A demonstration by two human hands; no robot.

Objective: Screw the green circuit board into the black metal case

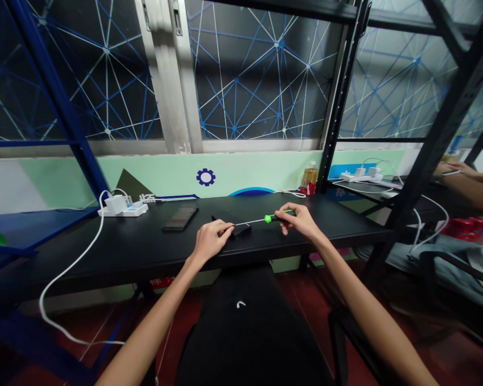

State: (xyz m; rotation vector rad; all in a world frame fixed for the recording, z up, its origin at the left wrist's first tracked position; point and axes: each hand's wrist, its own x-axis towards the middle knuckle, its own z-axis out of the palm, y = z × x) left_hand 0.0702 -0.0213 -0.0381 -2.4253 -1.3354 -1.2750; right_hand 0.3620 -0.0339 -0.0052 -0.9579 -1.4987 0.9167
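Observation:
In my right hand [301, 221] is a screwdriver [270, 218] with a green and black handle, its thin metal shaft pointing left. My left hand [211, 238] is at the shaft's tip, thumb and fingers pinched together; what lies between them is too small to make out. Beside those fingertips, under the shaft, a small dark angular object [243, 231] rests on the black table [137, 252]. Its kind is hard to tell against the dark surface, and my left fingers partly cover it.
A dark phone-like slab [180, 217] lies left of my hands. Further left, a white power strip [123, 209] trails a cable over the table's front edge. A bottle [309, 179] stands at the back right. Beyond the rack post, another person's arm [467, 185] shows.

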